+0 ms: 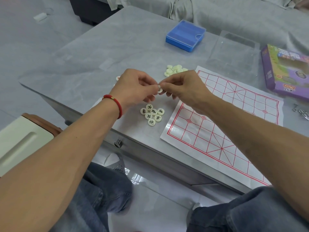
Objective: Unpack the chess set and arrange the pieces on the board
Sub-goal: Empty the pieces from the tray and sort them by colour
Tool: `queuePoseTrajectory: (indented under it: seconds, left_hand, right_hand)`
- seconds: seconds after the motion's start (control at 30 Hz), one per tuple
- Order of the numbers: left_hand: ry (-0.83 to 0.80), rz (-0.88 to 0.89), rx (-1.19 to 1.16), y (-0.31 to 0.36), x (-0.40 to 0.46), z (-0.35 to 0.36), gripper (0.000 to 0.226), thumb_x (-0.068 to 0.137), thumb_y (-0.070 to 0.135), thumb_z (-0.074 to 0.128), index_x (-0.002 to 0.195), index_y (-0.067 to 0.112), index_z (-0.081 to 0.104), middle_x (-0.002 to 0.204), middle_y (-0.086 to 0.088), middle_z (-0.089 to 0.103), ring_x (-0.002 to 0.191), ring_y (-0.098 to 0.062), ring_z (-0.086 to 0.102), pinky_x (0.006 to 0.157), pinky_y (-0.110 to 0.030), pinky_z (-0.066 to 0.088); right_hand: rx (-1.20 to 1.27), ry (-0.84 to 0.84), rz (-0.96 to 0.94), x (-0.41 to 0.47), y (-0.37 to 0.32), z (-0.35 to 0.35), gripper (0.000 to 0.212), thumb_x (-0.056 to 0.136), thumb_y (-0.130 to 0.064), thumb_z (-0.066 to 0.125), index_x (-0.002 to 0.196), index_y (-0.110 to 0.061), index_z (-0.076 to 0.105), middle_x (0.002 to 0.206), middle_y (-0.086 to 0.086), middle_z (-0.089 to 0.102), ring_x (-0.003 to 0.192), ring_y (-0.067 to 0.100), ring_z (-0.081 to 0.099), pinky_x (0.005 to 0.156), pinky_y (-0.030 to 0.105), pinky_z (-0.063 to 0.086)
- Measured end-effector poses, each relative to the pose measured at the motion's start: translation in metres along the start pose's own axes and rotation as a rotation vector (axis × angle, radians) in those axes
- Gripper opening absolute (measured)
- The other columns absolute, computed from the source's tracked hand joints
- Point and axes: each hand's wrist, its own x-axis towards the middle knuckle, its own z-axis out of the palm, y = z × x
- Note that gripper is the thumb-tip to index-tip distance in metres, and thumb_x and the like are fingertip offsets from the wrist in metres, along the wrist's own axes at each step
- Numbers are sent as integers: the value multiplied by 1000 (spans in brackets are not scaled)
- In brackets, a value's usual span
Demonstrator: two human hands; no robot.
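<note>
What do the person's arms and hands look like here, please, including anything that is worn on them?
Both forearms are bare, with no sleeves in view and no gloves. The left hand has a red cord bracelet with a small gold bead round its wrist. The right hand and its wrist carry no watch, ring or band that shows.

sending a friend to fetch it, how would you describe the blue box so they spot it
Start at the paper board with red lines on the grey table. Beyond its far edge, past the heap of pale pieces, lies the blue box: flat, square, the only blue thing there.
</note>
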Motion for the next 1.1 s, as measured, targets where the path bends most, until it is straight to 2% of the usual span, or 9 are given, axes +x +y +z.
queuePoseTrajectory:
  seconds: [0.13, 0.23, 0.43, 0.5, 0.6, 0.7, 0.8, 0.93, 1.1]
  left_hand:
    - [38, 0, 122, -4, 2, -8, 4, 81, 8, 77, 83, 9, 74, 72, -11, 74, 64, -23, 71, 67, -34, 60]
    - [84, 36, 434, -9, 3, -14, 4, 76, 14, 76, 77, 18, 76, 69, 1, 73, 74, -14, 72, 75, -29, 58]
    - [5, 30, 649, -6, -1, -12, 8, 80, 14, 73, 79, 17, 80, 67, 19, 60, 107, -13, 63, 89, -25, 44]
    - [-24, 23, 673, -6, -1, -12, 10, 81, 12, 71, 82, 12, 80, 68, 16, 63, 94, -2, 64, 108, -37, 41]
    - [-31, 18, 693, -5, -1, -12, 11, 81, 11, 68, 82, 8, 79, 66, 13, 65, 69, 9, 55, 115, -44, 36]
    - [-17, 5, 706, -5, -2, -13, 16, 83, 10, 64, 84, 4, 79, 60, 15, 61, 95, 3, 64, 115, -39, 35]
    - [-1, -14, 676, -5, -3, -13, 17, 83, 10, 62, 80, 5, 79, 52, 18, 57, 92, 12, 59, 114, -39, 38]
    - [27, 17, 666, -8, -2, -9, 19, 84, 13, 59, 79, 12, 78, 61, 20, 55, 103, -23, 66, 102, -36, 47]
    - [125, 71, 626, -10, 3, -4, 17, 82, 18, 61, 80, 18, 77, 72, 10, 68, 95, -27, 64, 84, -31, 52]
  right_hand:
    - [-77, 158, -1, 9, 7, -4, 13, 93, -20, 68, 93, -11, 77, 79, 1, 77, 66, 9, 67, 63, 22, 54]
    - [-381, 417, 28, 22, 28, -22, 17, 94, -21, 60, 100, -17, 76, 90, -3, 75, 84, 12, 69, 84, 34, 58]
    - [-699, 482, 34, 17, 48, -45, 27, 94, -12, 53, 110, -18, 74, 108, 4, 71, 99, 24, 63, 88, 40, 54]
    - [-717, 497, 40, 21, 51, -50, 27, 97, -13, 54, 115, -17, 73, 112, 7, 68, 104, 26, 60, 88, 38, 50]
    - [-781, 414, 19, 24, 57, -53, 28, 98, -20, 57, 122, -22, 71, 117, 9, 63, 114, 28, 53, 89, 42, 47]
    - [-861, 312, -35, 26, 59, -52, 34, 99, -24, 59, 132, -22, 65, 121, 11, 57, 118, 31, 47, 92, 43, 43]
    - [-891, 297, -52, 32, 58, -49, 37, 100, -28, 58, 135, -21, 63, 122, 12, 56, 117, 32, 47, 93, 44, 44]
    - [-891, 336, -101, 37, 56, -50, 27, 97, -25, 64, 121, -14, 71, 116, 12, 60, 113, 31, 50, 89, 37, 41]
    - [-973, 283, -152, 36, 55, -49, 22, 94, -23, 68, 108, -7, 73, 103, 16, 67, 101, 34, 55, 82, 43, 46]
